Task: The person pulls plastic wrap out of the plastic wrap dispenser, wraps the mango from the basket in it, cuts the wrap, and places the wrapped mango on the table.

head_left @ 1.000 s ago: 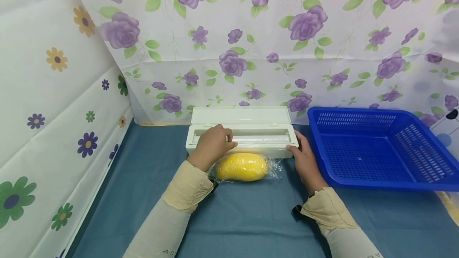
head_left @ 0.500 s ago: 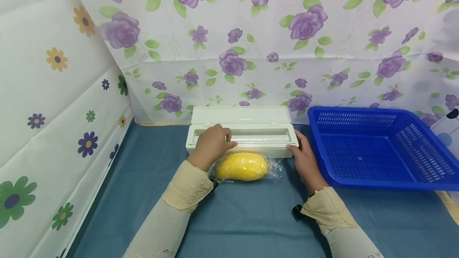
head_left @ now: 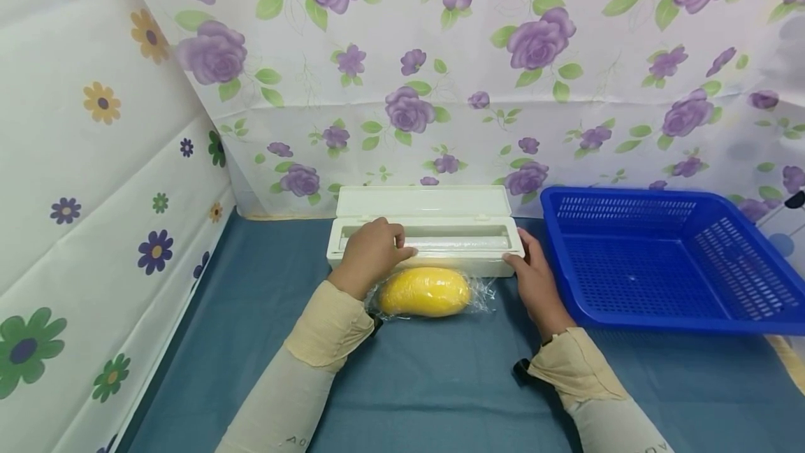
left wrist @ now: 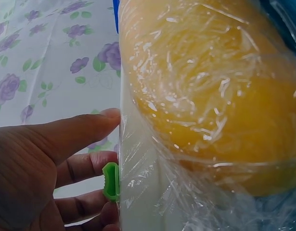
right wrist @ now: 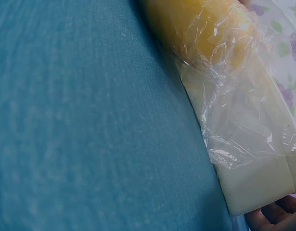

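Observation:
A white cling film box (head_left: 493,268) lies along the back of the table, its lid (head_left: 421,201) flipped back and a clear film roll (head_left: 462,243) inside. My left hand (head_left: 372,250) reaches over its left half, thumb at the front rim and fingers curled in behind it. Beside those fingers, a green slide cutter (left wrist: 110,182) sits on the rim in the left wrist view. I cannot tell whether film is between the left fingertips. My right hand (head_left: 534,289) grips the box's right end, thumb on the front corner. In front lies an oblong yellow, melon-like thing (head_left: 424,292) wrapped in clear film.
To the right stands a blue perforated plastic basket (head_left: 629,278), close to my right hand. Blue-green cloth (head_left: 428,390) covers the table. A floral sheet (head_left: 409,75) hangs right behind the box, and another flower-patterned sheet (head_left: 113,180) rises on the left.

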`<state>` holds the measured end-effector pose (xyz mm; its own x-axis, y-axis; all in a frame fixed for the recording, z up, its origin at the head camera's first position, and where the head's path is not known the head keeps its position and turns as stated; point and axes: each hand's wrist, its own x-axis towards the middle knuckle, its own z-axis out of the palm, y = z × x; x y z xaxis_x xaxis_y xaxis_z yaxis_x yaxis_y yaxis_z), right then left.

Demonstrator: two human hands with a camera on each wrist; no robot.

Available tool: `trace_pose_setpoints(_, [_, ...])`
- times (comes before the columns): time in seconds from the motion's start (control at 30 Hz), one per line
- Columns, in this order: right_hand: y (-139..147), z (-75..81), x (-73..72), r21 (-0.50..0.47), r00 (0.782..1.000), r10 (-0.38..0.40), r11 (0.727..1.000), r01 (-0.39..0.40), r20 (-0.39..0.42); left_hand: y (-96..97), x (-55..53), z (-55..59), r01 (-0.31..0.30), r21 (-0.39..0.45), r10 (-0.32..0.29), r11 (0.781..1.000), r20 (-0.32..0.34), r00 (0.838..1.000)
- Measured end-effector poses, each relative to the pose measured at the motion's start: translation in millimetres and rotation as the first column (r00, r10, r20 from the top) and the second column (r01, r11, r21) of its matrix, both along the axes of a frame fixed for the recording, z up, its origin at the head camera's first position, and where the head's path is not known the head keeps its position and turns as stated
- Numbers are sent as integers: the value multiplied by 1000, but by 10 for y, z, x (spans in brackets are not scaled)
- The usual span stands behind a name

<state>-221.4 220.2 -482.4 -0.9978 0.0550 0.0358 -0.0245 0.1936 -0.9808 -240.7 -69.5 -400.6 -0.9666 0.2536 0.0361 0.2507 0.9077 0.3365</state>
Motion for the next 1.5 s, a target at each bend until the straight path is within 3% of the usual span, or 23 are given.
trace_pose_setpoints(0.77, [-22, 26, -25, -8, 1000, -6, 1000, 6, 3, -50, 60, -26, 34, -27, -36, 999, -85, 996])
trace_pose_setpoints(1.0, [-25, 27, -14, -13, 1000, -4, 1000, 4, 1, -78, 88, -42, 42, -21, -43, 999, -57, 997])
trace_pose_setpoints(1.33, [-13, 24, 7, 3, 1000, -8, 1000, 8, 25, -196, 152, -113, 151, -14, -151, 988, -138, 979])
trace_pose_setpoints(1.5, [-15, 25, 13, 10, 1000, -9, 1000, 8, 16, -239, 173, -158, 170, 21, -164, 985, -176, 971])
